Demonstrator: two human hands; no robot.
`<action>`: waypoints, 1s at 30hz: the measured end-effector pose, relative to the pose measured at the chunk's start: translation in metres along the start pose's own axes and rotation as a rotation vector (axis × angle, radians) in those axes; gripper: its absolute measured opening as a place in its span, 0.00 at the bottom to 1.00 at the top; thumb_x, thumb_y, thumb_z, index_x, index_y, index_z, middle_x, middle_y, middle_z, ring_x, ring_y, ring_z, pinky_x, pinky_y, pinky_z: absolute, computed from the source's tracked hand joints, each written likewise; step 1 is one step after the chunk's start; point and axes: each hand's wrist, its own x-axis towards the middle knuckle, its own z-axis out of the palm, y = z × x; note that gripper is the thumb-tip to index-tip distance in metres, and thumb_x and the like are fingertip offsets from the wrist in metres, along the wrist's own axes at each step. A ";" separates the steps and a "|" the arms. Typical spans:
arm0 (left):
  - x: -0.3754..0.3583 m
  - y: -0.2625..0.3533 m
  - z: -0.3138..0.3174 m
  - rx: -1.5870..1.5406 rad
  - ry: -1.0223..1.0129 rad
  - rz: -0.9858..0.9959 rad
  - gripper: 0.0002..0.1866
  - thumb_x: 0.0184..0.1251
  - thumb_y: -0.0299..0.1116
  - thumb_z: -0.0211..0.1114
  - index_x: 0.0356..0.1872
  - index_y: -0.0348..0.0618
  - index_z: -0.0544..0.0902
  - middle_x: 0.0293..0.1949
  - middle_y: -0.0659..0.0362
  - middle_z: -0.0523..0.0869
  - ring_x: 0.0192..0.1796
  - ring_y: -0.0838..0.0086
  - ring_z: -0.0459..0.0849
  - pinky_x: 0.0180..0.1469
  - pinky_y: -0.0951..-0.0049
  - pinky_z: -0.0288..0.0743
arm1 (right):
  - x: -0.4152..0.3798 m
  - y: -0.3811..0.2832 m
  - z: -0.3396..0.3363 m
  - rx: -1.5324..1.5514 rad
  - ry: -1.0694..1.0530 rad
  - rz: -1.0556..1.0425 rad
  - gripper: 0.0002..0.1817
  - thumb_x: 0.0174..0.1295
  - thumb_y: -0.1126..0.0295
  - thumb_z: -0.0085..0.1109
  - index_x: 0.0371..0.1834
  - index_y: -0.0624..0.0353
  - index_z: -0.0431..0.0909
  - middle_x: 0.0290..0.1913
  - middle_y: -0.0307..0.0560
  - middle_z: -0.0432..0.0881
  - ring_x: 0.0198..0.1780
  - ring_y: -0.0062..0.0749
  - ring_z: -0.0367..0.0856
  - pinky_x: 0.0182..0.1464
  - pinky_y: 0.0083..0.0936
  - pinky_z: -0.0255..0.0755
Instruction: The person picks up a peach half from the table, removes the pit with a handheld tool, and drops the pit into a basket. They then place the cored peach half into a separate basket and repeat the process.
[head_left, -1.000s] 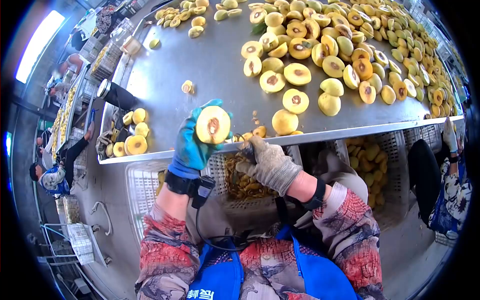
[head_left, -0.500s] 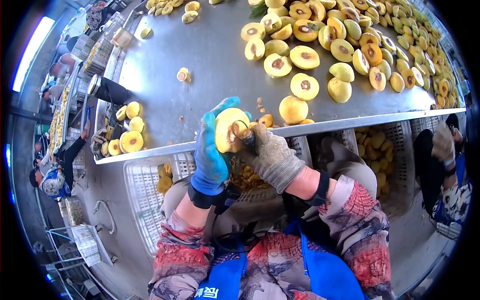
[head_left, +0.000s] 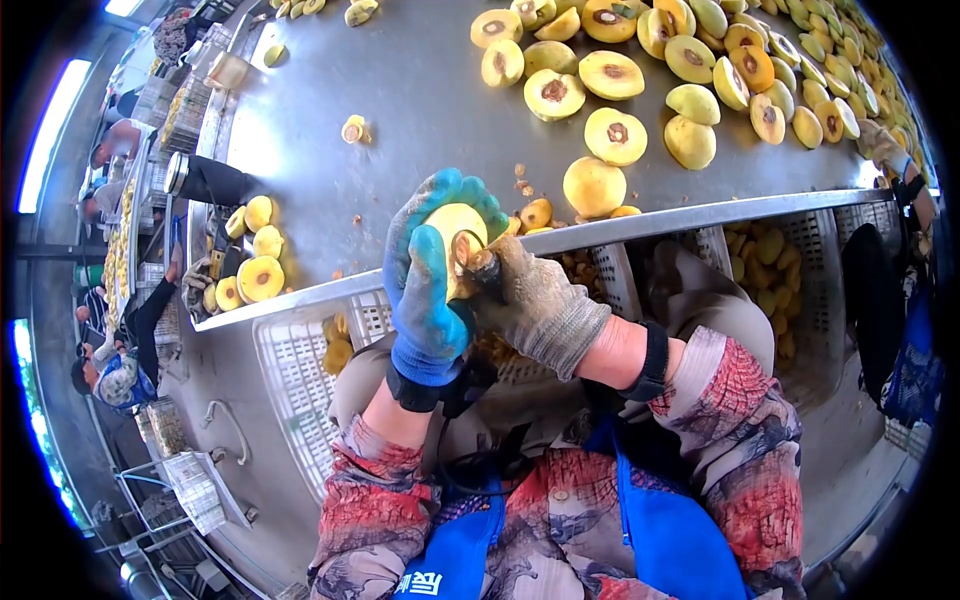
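My left hand [head_left: 422, 285], in a blue glove, is wrapped round a yellow peach half [head_left: 452, 228] with its cut face turned to the right. My right hand [head_left: 545, 308], in a dirty grey knit glove, grips a pitting knife [head_left: 486, 272] with a dark handle. Its curved blade is at the brown pit cavity in the middle of the peach half; how deep it sits is hidden. Both hands are held over the front edge of the metal table [head_left: 320, 210]. Just beyond my right hand, a small peach piece [head_left: 536, 213] and a whole-looking peach half [head_left: 594, 187] lie on the table.
Many peach halves [head_left: 690, 60] cover the table's far right. A few more [head_left: 262, 279] lie at the left corner by a dark cylinder [head_left: 215, 182]. White crates [head_left: 290, 370] with peaches stand below the edge. At right, a co-worker's gloved hand [head_left: 882, 147] reaches over the table.
My left fingers have closed further round the peach half, which has turned more side-on. The knife stays at its middle. The co-worker's hand at right has moved up onto the table.
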 end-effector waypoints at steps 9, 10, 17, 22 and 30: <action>0.003 0.005 -0.009 -0.018 -0.058 -0.224 0.26 0.73 0.47 0.49 0.57 0.31 0.72 0.48 0.46 0.82 0.47 0.58 0.82 0.53 0.58 0.76 | -0.007 0.001 0.003 -0.009 -0.140 0.223 0.28 0.52 0.57 0.66 0.54 0.55 0.68 0.37 0.57 0.83 0.40 0.51 0.84 0.41 0.39 0.79; 0.004 0.007 -0.010 -0.005 -0.080 -0.251 0.26 0.73 0.46 0.49 0.57 0.30 0.72 0.48 0.45 0.82 0.46 0.58 0.82 0.53 0.58 0.77 | -0.009 0.000 0.002 0.017 -0.161 0.225 0.28 0.52 0.57 0.67 0.54 0.56 0.69 0.37 0.56 0.83 0.39 0.49 0.84 0.41 0.38 0.79; 0.013 0.014 -0.013 -0.086 -0.174 -0.389 0.20 0.69 0.40 0.58 0.51 0.31 0.76 0.48 0.46 0.82 0.44 0.60 0.85 0.50 0.62 0.80 | -0.012 0.003 0.001 0.137 -0.263 0.322 0.28 0.53 0.56 0.65 0.52 0.59 0.70 0.29 0.52 0.82 0.33 0.45 0.83 0.38 0.35 0.78; 0.009 0.006 -0.009 -0.071 -0.148 -0.177 0.19 0.68 0.37 0.59 0.52 0.32 0.76 0.48 0.46 0.82 0.47 0.59 0.84 0.50 0.59 0.81 | -0.009 0.020 0.012 0.262 -0.216 0.212 0.25 0.51 0.60 0.67 0.50 0.57 0.70 0.24 0.40 0.79 0.15 0.24 0.77 0.12 0.21 0.69; 0.008 0.012 -0.014 0.019 -0.240 -0.244 0.16 0.68 0.32 0.59 0.51 0.32 0.76 0.47 0.45 0.82 0.45 0.61 0.84 0.46 0.60 0.83 | -0.020 -0.010 -0.019 0.768 -0.585 0.536 0.26 0.52 0.66 0.65 0.54 0.58 0.66 0.21 0.41 0.77 0.15 0.28 0.77 0.12 0.21 0.68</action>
